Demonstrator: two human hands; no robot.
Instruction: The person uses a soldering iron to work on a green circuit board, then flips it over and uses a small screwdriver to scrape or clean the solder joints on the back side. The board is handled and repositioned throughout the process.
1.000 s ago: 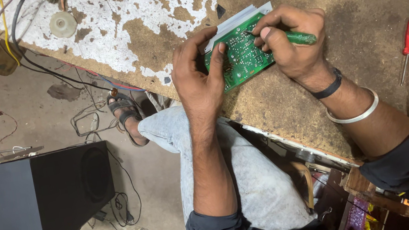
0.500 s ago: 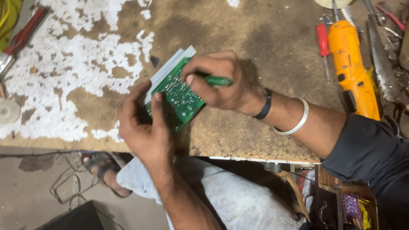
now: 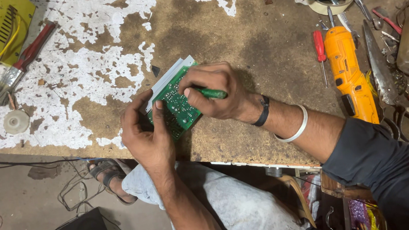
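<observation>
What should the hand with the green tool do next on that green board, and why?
Probably keep the tool's tip pressed on the same spot and work it gently. The right hand grips the green-handled tool with its tip down on the circuit board, and the left hand steadies the board at the bench edge, so it looks braced for that.

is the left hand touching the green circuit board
Touching. The head view shows the left hand gripping the green circuit board, with its thumb lying across the board's face.
</observation>
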